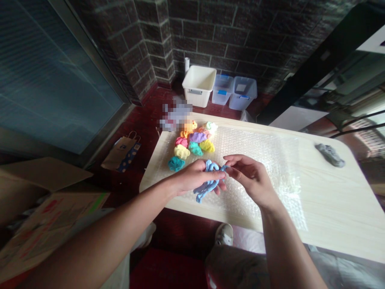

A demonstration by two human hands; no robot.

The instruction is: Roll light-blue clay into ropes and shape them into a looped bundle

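My left hand (195,176) is closed around a light blue bundle of soft, rope-like strands (207,186), its thumb lying across the top. Loops stick up above the thumb, and loose ends hang below the palm. At the bundle's right end, my right hand (248,174) pinches a thin blue end between thumb and fingertips. Both hands are over the bubble wrap (255,148) on the table. Just beyond my left hand lie several soft-looking coloured lumps, among them a teal one (176,163), a pale yellow one (182,151) and a purple one (197,137).
A grey lump (330,155) lies on the right of the pale wooden table (345,200). Behind the table stand a white bin (199,86) and two clear plastic boxes (243,93). On the left floor are a paper bag (122,152) and an open cardboard box (54,216).
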